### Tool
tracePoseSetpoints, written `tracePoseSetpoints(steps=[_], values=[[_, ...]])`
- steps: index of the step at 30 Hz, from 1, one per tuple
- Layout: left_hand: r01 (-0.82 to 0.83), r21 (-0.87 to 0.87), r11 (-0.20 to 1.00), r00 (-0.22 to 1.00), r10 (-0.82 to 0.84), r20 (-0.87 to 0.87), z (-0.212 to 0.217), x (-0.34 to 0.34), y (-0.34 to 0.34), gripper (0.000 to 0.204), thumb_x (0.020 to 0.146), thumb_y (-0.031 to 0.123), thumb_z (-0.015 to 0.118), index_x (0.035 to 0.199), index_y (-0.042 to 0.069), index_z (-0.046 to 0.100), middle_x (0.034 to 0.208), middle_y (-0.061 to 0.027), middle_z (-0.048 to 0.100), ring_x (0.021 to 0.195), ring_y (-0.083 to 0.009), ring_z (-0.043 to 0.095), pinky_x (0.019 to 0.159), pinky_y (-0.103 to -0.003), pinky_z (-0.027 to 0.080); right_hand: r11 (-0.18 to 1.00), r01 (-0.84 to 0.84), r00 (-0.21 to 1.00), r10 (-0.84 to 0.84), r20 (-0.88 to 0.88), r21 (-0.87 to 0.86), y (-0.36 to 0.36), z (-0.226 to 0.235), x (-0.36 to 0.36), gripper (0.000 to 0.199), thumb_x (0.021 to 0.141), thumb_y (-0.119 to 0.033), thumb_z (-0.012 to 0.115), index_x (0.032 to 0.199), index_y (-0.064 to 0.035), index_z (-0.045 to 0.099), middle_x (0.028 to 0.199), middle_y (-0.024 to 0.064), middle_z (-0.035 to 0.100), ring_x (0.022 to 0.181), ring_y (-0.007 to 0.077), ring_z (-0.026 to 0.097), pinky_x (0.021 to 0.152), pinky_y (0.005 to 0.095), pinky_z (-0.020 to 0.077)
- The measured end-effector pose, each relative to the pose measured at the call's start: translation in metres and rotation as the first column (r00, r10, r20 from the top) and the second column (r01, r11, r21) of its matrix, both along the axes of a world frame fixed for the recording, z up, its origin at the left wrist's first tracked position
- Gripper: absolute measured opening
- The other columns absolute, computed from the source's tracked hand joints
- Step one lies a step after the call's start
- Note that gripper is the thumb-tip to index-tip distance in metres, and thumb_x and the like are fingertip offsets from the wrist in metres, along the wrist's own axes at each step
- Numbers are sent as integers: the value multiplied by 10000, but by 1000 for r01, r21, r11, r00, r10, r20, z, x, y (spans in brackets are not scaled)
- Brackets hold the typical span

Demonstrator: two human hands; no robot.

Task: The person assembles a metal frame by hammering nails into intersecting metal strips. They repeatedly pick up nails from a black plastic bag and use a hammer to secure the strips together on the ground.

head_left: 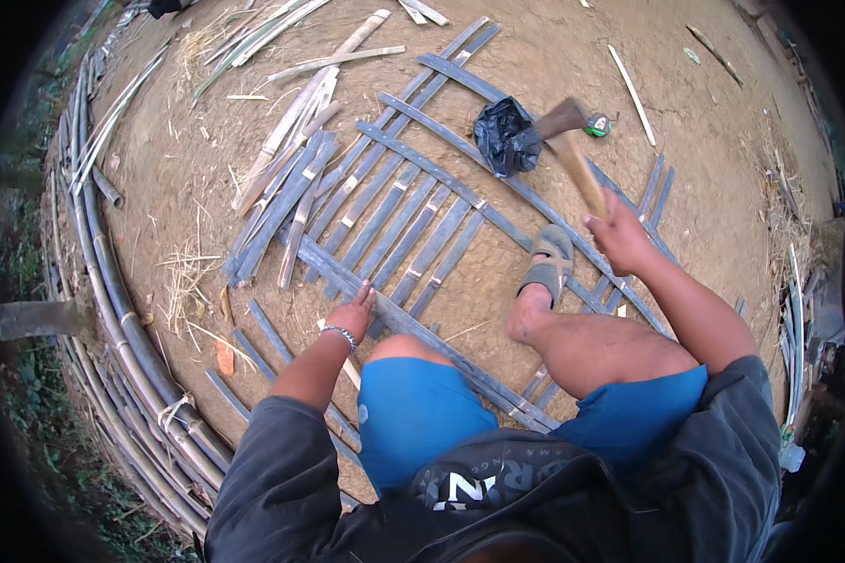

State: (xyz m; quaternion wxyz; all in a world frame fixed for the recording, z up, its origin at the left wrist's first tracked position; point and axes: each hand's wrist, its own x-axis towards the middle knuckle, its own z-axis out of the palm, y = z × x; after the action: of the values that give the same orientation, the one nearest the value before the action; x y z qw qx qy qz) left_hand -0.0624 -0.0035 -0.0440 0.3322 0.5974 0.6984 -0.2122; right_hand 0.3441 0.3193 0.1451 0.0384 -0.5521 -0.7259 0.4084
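Observation:
My right hand [618, 235] is closed round the wooden handle of a hatchet [577, 171], its dark metal head raised at the far end. My left hand [352, 314], a bracelet at its wrist, lies with fingers stretched along a long dark bamboo strip [441, 349]. That strip crosses the near ends of several slats in a flat bamboo lattice [425, 167] on the ground. Past the hatchet, a black plastic bag [507, 136] rests on the lattice. My sandalled foot [547, 263] stands at the lattice's right part.
A stack of dark bamboo strips [286, 206] lies left of the lattice. Farther off are split bamboo pieces [333, 61]. A green tape measure [598, 124] sits beyond the hatchet. Long bamboo poles [122, 319] line the left edge, and loose strips [227, 394] lie near my left arm.

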Motion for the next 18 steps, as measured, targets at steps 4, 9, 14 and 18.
tracePoseSetpoints(steps=[4, 9, 14, 18], values=[[-125, 73, 990, 990, 119, 79, 13, -2, 22, 574, 931, 37, 598, 1500, 68, 523, 1625, -147, 435, 1202, -370, 675, 980, -493, 570, 974, -226, 973, 225, 56, 16, 14, -17, -21, 486, 987, -207, 665, 1409, -34, 498, 1086, 293, 691, 1032, 445, 684, 920, 499, 524], [-679, 233, 696, 716, 558, 418, 36, 8, 81, 394, 867, 98, 769, 1237, -4, 682, 1161, -197, 753, 1045, -365, 733, 931, -418, 587, 952, -300, 953, 302, 30, -65, 37, -58, -45, 491, 971, -188, 665, 1407, -37, 498, 1160, 310, 682, 1104, 485, 661, 976, 524, 512], [-631, 216, 745, 737, 489, 467, 14, 22, 153, 236, 933, 47, 672, 1164, 8, 700, 1028, -187, 760, 907, -321, 751, 832, -406, 583, 956, -294, 956, 294, 0, -17, 50, -131, -85, 502, 951, -180, 678, 1405, -55, 504, 1191, 283, 688, 1129, 482, 653, 988, 529, 510], [-669, 373, 643, 729, 468, 500, -34, 44, 195, 242, 940, -17, 557, 1128, 4, 709, 1018, -187, 757, 932, -329, 743, 850, -415, 572, 972, -186, 979, 196, 60, -145, 54, -153, -137, 534, 918, -200, 726, 1402, -87, 528, 1231, 274, 684, 1177, 448, 647, 1011, 517, 503]])
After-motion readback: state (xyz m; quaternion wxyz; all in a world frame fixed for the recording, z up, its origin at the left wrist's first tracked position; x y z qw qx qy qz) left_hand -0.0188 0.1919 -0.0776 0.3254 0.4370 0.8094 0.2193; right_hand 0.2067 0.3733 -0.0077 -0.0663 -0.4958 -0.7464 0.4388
